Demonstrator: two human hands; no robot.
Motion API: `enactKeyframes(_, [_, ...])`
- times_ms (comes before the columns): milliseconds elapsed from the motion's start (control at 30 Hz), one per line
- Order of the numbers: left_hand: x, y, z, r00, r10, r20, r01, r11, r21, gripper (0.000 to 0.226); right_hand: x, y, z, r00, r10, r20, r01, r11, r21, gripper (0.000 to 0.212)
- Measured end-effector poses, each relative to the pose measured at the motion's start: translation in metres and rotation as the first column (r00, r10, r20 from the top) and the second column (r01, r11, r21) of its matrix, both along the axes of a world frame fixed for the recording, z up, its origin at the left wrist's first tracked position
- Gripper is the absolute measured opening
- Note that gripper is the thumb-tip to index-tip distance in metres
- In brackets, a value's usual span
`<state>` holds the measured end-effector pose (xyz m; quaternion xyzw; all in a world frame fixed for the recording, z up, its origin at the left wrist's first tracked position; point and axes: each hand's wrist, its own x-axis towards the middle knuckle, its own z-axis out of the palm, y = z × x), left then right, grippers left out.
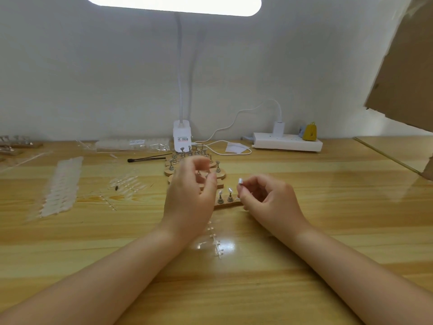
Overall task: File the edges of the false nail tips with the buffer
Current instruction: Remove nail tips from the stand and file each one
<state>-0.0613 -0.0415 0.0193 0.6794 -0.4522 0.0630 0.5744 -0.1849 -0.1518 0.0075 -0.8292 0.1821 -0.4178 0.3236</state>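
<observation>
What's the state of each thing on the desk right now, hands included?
Left hand: raised over the stands, fingers curled, blurred; can't tell if it holds anything.
Right hand: pinches a small silvery piece.
Nearest wooden stand: flat on desk, two holders upright with nail tips on.
Desk lamp: on.
White charger: plugged into the power strip.

A white clamp lamp (180, 134) stands at the back edge of the wooden worktop (328, 207), its lit head overhead. Right of it along that edge lies a white power strip (287, 141) with a white charger (278, 129) plugged in, a small yellow object (309, 131) beside it. Brown cardboard (405, 66) leans in at the right edge.
</observation>
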Motion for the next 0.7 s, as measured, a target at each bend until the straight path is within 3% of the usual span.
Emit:
enactKeyframes(100, [0.013,0.001,0.013,0.974,0.068,-0.216,-0.117,0.968,-0.223,0.029,0.0,-0.004,-0.002,0.997,-0.039,-0.067,0.036,0.999,-0.04,0.009])
enactKeyframes(200, [0.026,0.002,0.014,0.956,0.106,-0.273,-0.173,0.957,-0.234,0.036,0.001,-0.008,-0.004,0.984,-0.081,-0.161,0.076,0.996,-0.039,0.014])
enactKeyframes(267, [0.029,0.003,0.007,0.98,0.082,-0.179,-0.114,0.978,-0.176,0.042,0.003,-0.008,-0.004,0.965,-0.103,-0.24,0.094,0.994,-0.05,0.015])
enactKeyframes(367, [0.029,0.003,-0.005,0.996,0.028,0.087,-0.031,0.999,0.029,0.063,0.004,-0.009,-0.005,0.938,-0.153,-0.309,0.129,0.987,-0.098,0.021])
enactKeyframes(467, [0.027,0.0,-0.008,0.945,0.087,0.315,-0.146,0.975,0.168,0.06,0.005,-0.01,-0.003,0.914,-0.195,-0.356,0.16,0.979,-0.125,0.023])
enactKeyframes(567, [0.027,-0.003,-0.008,0.933,0.144,0.328,-0.21,0.962,0.174,0.032,0.005,-0.008,-0.001,0.891,-0.233,-0.389,0.179,0.969,-0.17,0.023])
enactKeyframes(700, [0.032,-0.004,-0.01,0.94,0.145,0.309,-0.208,0.961,0.182,0.017,0.006,-0.004,-0.001,0.864,-0.294,-0.408,0.2,0.945,-0.258,0.027])
